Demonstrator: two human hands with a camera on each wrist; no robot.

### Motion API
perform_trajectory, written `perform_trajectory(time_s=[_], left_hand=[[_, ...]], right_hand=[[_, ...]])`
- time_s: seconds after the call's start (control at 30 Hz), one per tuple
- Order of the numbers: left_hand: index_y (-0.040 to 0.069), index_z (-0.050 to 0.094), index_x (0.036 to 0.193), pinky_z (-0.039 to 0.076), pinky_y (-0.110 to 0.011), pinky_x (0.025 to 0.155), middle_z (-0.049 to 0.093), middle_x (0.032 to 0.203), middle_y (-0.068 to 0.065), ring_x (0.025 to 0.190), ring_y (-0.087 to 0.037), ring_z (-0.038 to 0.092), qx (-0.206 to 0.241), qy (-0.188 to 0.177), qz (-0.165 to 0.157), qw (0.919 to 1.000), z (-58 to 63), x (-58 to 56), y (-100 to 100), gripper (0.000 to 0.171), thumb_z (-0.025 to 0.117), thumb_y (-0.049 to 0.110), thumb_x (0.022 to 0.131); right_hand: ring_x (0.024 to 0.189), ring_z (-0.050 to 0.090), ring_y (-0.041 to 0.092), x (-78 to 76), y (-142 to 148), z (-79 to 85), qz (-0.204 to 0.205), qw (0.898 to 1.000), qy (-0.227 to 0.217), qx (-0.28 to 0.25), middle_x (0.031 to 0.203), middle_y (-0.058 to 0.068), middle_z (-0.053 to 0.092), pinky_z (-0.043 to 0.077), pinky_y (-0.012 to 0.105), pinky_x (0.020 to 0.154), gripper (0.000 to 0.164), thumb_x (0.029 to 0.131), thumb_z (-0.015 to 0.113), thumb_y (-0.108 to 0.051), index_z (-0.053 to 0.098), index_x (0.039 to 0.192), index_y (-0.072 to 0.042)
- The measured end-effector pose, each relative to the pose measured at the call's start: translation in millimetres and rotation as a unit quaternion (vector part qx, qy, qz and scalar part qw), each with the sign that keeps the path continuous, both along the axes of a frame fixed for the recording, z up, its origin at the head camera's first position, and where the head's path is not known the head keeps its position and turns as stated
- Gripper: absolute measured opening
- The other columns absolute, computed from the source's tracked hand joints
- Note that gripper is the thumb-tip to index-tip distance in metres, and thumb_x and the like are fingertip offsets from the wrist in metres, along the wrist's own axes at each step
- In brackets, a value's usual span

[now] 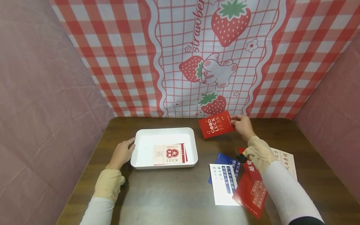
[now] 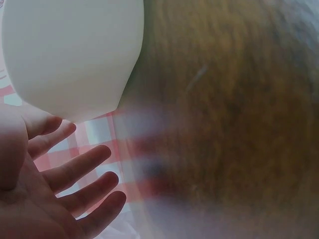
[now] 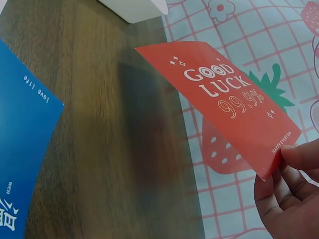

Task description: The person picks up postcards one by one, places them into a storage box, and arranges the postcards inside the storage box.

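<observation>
My right hand [image 1: 243,126] pinches a red card [image 1: 216,125] printed "GOOD LUCK 99.9%" by its right end. In the right wrist view that red card [image 3: 219,99] is tilted above the wood, with a shadow below it. My left hand [image 1: 122,153] is at the left side of the white tray [image 1: 164,131], fingers spread. Thumb and index fingertips are right at the tray's edge in the left wrist view, the other fingers loosely extended. Inside the tray lie cream and red cards [image 1: 168,154], the top one reading "GOOD LUCK", stacked toward the front.
On the right of the wooden table [image 1: 157,197] lie a white card [image 1: 223,190], a blue card [image 1: 222,158], red cards [image 1: 250,193] and a cream card [image 1: 288,159], partly overlapping and partly under my right forearm. A strawberry-print checked cloth [image 1: 135,62] hangs behind the table.
</observation>
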State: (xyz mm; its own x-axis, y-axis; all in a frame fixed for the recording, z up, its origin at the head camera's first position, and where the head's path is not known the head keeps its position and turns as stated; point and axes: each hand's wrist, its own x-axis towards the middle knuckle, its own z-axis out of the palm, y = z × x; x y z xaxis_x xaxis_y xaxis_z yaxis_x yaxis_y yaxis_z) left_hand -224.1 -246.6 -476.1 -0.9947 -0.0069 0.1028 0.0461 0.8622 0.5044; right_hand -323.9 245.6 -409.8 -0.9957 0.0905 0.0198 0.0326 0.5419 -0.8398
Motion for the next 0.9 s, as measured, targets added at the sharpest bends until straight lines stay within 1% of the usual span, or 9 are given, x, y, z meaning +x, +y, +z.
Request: perform_trajectory(time_s=[0.13,0.23,0.3,0.37,0.43,0.5,0.57,0.7,0.9], left_hand=[[0.004,0.051,0.14,0.039,-0.058,0.107,0.056,0.135,-0.027,0.126,-0.046,0.051,-0.001,-0.008,0.003,1.0,-0.1,0.0,0,0.043,0.048,0.017,0.099],[0.004,0.051,0.14,0.039,-0.058,0.108,0.056,0.135,-0.028,0.126,-0.046,0.051,-0.001,-0.011,0.004,0.9999,0.0,-0.2,0,0.043,0.048,0.017,0.1],[0.004,0.051,0.14,0.039,-0.057,0.108,0.056,0.135,-0.027,0.126,-0.046,0.051,0.001,-0.011,0.005,0.9999,0.0,-0.4,0,0.043,0.048,0.017,0.1],[0.004,0.051,0.14,0.039,-0.057,0.108,0.056,0.135,-0.027,0.126,-0.046,0.051,0.002,-0.007,0.006,1.0,-0.4,-0.7,1,0.043,0.048,0.017,0.099],[0.004,0.052,0.14,0.039,-0.058,0.108,0.056,0.135,-0.027,0.126,-0.046,0.051,0.005,-0.006,0.006,0.9999,-0.7,-0.7,0,0.043,0.048,0.018,0.099],[0.004,0.052,0.14,0.039,-0.058,0.108,0.056,0.135,-0.027,0.126,-0.046,0.051,0.006,-0.005,0.006,0.9999,-1.2,-0.9,0,0.043,0.049,0.018,0.099],[0.004,0.052,0.139,0.039,-0.058,0.107,0.056,0.135,-0.027,0.126,-0.047,0.051,0.006,-0.004,0.005,1.0,-1.2,-0.7,0,0.043,0.048,0.018,0.099],[0.004,0.052,0.14,0.039,-0.058,0.107,0.056,0.135,-0.027,0.126,-0.047,0.051,0.006,-0.005,0.006,1.0,-0.3,-1.1,0,0.043,0.049,0.018,0.099],[0.003,0.052,0.139,0.04,-0.059,0.106,0.056,0.134,-0.028,0.125,-0.047,0.051,-0.005,-0.008,0.004,1.0,1.0,-2.2,0,0.043,0.049,0.016,0.099]], right_hand=[[0.075,0.052,0.001,0.6,-2,1.0,-0.006,1.0,-0.001,-0.004,0.107,0.021,0.064,0.046,0.013,0.062,0.03,0.096,0.054,-0.004,0.06,0.122,0.01],[0.075,0.053,0.001,1.3,-3,2.1,-0.006,1.0,-0.001,-0.013,0.111,0.023,0.064,0.046,0.013,0.063,0.031,0.096,0.053,-0.005,0.06,0.124,0.009],[0.074,0.053,0.0,1.5,-4,2.9,-0.006,1.0,0.0,-0.019,0.111,0.022,0.065,0.046,0.013,0.063,0.031,0.096,0.053,-0.005,0.061,0.123,0.008],[0.072,0.053,-0.001,2.1,-5,4.1,-0.006,1.0,0.003,-0.029,0.103,0.016,0.067,0.047,0.013,0.063,0.031,0.096,0.053,-0.004,0.061,0.123,0.009],[0.07,0.054,-0.003,3.0,-8,5.7,-0.004,0.999,0.005,-0.045,0.093,0.006,0.067,0.048,0.013,0.063,0.031,0.095,0.053,-0.002,0.06,0.123,0.01],[0.069,0.054,-0.004,4.6,-11,8.1,0.0,0.998,0.004,-0.061,0.083,-0.005,0.064,0.048,0.013,0.062,0.032,0.095,0.053,-0.001,0.058,0.124,0.011],[0.068,0.055,-0.004,7.1,-15,11.8,0.007,0.997,0.003,-0.075,0.077,-0.013,0.059,0.049,0.013,0.063,0.033,0.095,0.053,0.0,0.057,0.126,0.012],[0.067,0.054,-0.005,11.1,-23,18.5,0.019,0.996,0.003,-0.089,0.074,-0.017,0.056,0.049,0.013,0.062,0.034,0.096,0.052,0.0,0.056,0.127,0.013],[0.068,0.055,-0.003,13.1,-32,21.3,0.025,0.995,-0.005,-0.093,0.075,-0.016,0.057,0.05,0.015,0.062,0.034,0.096,0.053,0.0,0.056,0.127,0.012]])
